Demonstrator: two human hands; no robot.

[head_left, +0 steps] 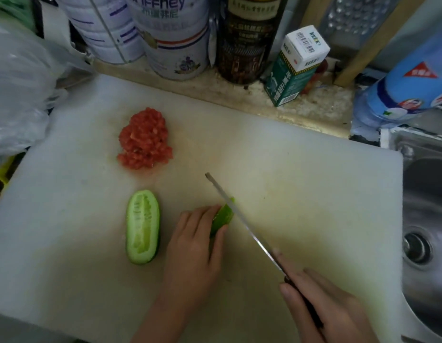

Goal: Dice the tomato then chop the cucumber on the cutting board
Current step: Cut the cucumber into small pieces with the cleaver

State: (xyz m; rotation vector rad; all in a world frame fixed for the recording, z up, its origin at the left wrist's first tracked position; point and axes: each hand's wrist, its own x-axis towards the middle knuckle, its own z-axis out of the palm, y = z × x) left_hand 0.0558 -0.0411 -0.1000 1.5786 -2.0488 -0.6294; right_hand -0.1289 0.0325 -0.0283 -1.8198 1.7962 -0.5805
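Two hands, lower centre: pressed-together fingers of the left hand (195, 243) hold a cucumber half (223, 216) on the cutting board (301, 169); fingers of the right hand (324, 308) grip the knife (242, 220).

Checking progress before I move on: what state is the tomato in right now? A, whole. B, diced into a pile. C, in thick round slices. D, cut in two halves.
B: the tomato lies as one heap of small red cubes on the board.
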